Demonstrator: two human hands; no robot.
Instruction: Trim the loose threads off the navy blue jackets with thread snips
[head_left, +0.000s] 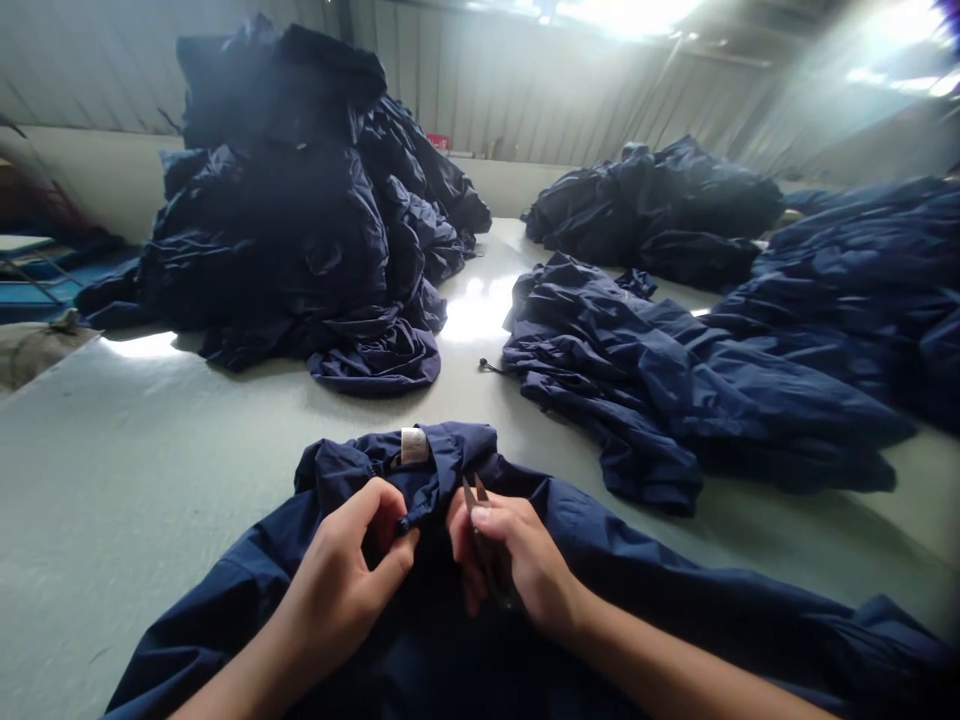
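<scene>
A navy jacket (615,560) lies spread on the table in front of me, its collar end away from me and one sleeve reaching to the right. Inside the collar shows a white label (414,446). My left hand (352,560) pinches the edge of the jacket's collar between thumb and fingers. Just right of it, my right hand (517,560) is closed around thread snips (475,492). Their two pointed blades stick up past my thumb, slightly apart, close to the collar. The rest of the snips is mostly hidden in my palm.
A tall heap of navy garments (277,220) rises at the back left of the pale table (172,450). Another garment (600,350) lies crumpled to the right, with more piles (660,200) behind it. A small cord end (486,365) pokes out from it.
</scene>
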